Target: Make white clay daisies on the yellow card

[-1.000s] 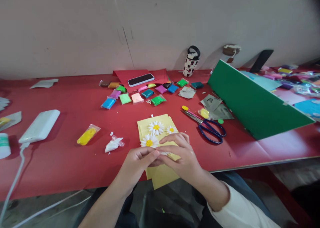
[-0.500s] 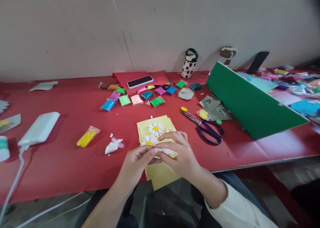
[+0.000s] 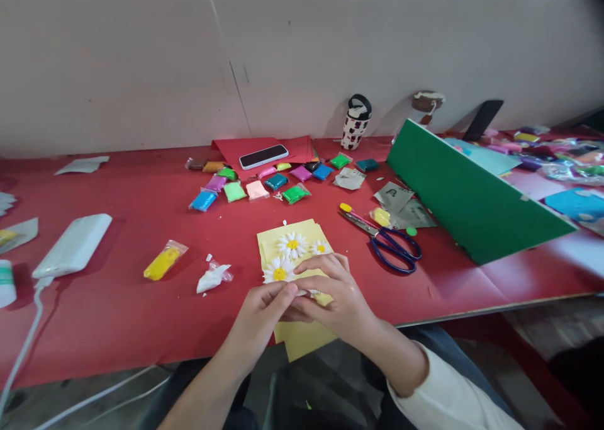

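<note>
My left hand (image 3: 262,311) and my right hand (image 3: 337,293) meet above the near part of the yellow paper (image 3: 302,342). Their fingertips are closed together on a small piece of white clay (image 3: 302,293), mostly hidden by the fingers. Beyond the fingers, white daisies with yellow centres lie on the paper: a large daisy (image 3: 291,245), another large daisy (image 3: 279,271) beside my left fingertips, and a smaller daisy (image 3: 321,247). More white petals show partly under my right hand. An opened packet of white clay (image 3: 212,277) lies left of the paper.
Scissors (image 3: 394,247) lie right of the paper, near a standing green board (image 3: 472,191). A yellow clay packet (image 3: 164,261) and a white power bank (image 3: 73,244) are at left. Several coloured clay packets (image 3: 275,181) and a phone (image 3: 263,157) lie farther back. A patterned cup (image 3: 355,126) stands by the wall.
Both hands have dropped slightly toward me with the fingers still together, and more of the nearer large daisy shows. The view has tilted up a little.
</note>
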A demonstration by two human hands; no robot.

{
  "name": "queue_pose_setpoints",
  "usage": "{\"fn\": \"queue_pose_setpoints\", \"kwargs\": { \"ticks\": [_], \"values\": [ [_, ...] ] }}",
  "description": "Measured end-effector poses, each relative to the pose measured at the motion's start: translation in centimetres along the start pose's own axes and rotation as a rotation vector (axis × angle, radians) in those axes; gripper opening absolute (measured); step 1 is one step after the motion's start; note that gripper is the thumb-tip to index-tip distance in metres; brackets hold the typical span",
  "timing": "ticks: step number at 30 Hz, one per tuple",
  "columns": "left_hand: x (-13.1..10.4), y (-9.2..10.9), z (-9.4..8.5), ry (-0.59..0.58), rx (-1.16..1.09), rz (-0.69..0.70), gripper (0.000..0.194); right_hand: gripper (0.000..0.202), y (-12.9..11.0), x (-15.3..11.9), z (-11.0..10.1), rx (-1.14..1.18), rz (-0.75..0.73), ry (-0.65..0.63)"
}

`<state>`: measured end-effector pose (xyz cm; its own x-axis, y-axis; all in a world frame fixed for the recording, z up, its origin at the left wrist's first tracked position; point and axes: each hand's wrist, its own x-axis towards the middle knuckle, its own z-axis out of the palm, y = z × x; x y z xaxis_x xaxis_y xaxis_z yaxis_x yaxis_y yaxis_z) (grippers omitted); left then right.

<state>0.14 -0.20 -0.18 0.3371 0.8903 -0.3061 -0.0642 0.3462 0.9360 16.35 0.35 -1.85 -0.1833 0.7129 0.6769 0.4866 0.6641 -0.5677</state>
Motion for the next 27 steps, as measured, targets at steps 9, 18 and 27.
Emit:
{"fn": "queue_pose_setpoints", "kwargs": {
  "ticks": [9, 18, 27],
  "values": [
    [-0.1, -0.2, -0.4, -0.010, 0.025, 0.034, 0.036, 0.002, -0.1, 0.1, 0.0, 0.004, 0.000, 0.036],
    [-0.1, -0.3, -1.4, 0.138, 0.201, 0.197, 0.031, 0.007, 0.3, -0.2, -0.1, 0.031, 0.081, 0.055],
    [-0.7, -0.2, -1.4, 0.349, 0.638, 0.613, 0.010, 0.011, 0.0, -0.2, -0.2, 0.109, 0.130, 0.048]
  ]
}}
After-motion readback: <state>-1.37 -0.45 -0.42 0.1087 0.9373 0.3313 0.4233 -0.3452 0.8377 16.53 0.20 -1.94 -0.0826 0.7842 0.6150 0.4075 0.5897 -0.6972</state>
